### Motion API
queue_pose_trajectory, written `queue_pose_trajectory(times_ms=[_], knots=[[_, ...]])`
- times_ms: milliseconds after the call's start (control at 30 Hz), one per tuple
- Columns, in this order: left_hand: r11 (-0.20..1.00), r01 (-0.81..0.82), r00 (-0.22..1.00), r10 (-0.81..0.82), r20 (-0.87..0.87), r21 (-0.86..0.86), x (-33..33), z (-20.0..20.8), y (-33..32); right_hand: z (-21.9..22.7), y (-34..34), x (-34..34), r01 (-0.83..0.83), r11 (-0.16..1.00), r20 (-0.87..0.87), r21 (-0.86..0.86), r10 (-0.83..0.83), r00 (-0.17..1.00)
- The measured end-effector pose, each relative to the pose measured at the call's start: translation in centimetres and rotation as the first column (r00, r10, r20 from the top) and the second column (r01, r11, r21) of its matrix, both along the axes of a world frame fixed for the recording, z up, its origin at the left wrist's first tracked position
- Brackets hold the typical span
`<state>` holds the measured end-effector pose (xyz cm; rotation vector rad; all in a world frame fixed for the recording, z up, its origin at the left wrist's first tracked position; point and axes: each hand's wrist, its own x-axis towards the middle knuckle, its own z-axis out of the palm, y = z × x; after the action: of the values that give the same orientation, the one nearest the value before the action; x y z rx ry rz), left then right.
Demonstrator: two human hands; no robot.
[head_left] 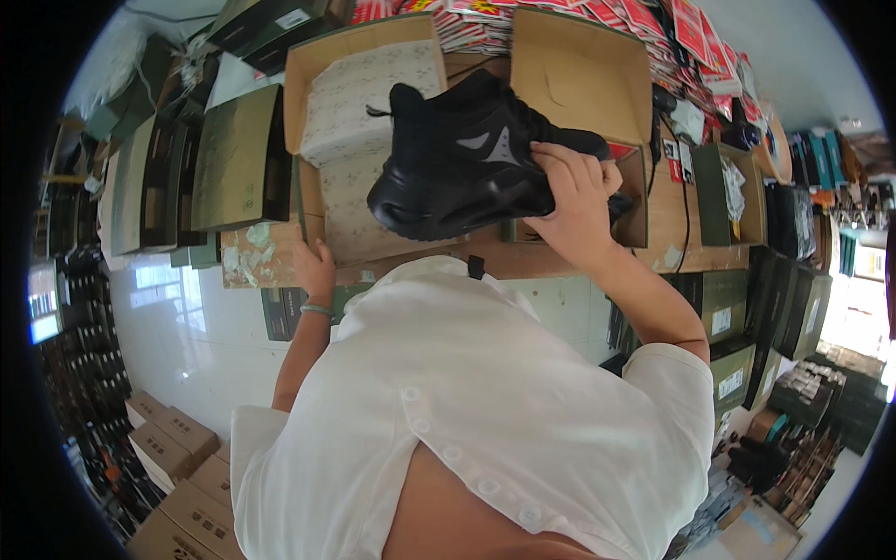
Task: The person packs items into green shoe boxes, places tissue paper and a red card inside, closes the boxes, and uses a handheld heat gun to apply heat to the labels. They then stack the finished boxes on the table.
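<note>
My right hand [575, 198] is closed on a black sneaker [457, 163] with grey patches on its side, holding it by the end at the right. The sneaker is raised over an open shoe box [314, 210] lined with patterned white tissue paper [359, 201]. At that box's near left corner, my left hand [315, 273] grips the cardboard edge between thumb and fingers. To the right stands a second open box with a tan inner lid [579, 70]; the sneaker and my right hand hide much of its inside.
Closed green shoe boxes [238, 159] stand at the left of the wooden table [672, 233]. Red printed packets [644, 37] are heaped at the back. A black cable [686, 210] runs down the right side. More boxes [723, 303] are stacked at right; brown cartons [173, 439] sit lower left.
</note>
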<state>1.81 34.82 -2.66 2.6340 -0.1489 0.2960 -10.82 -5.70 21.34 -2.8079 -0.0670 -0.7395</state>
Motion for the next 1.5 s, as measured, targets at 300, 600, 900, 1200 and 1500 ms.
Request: queue_pose_trajectory(times_ms=[300, 600, 900, 1200, 1500], knots=[[0.895, -0.034, 0.997, 0.059, 0.041, -0.445, -0.9, 0.0, -0.7, -7.3, 10.9, 9.5, -0.231, 0.972, -0.235, 0.053, 0.237, 0.943], [0.664, -0.048, 0.998, 0.069, -0.003, -0.746, -0.6, -0.9, 0.0, -16.0, 16.4, 11.4, -0.274, 0.954, -0.563, 0.125, 0.296, 0.772], [0.853, 0.036, 0.999, -0.02, 0.037, -0.521, -0.3, 0.6, 0.0, -17.8, 16.6, 10.5, -0.337, 0.928, -0.714, 0.159, 0.344, 0.609], [0.991, 0.003, 0.992, -0.02, -0.127, -0.131, 0.3, 1.0, -0.7, -22.6, 16.7, 9.8, -0.299, 0.931, -0.625, 0.208, 0.362, 0.692], [0.998, 0.01, 0.998, -0.014, -0.066, -0.058, -0.1, 0.5, -0.5, -17.5, -0.9, 4.1, 0.378, 0.902, -0.393, 0.207, -0.277, 0.877]])
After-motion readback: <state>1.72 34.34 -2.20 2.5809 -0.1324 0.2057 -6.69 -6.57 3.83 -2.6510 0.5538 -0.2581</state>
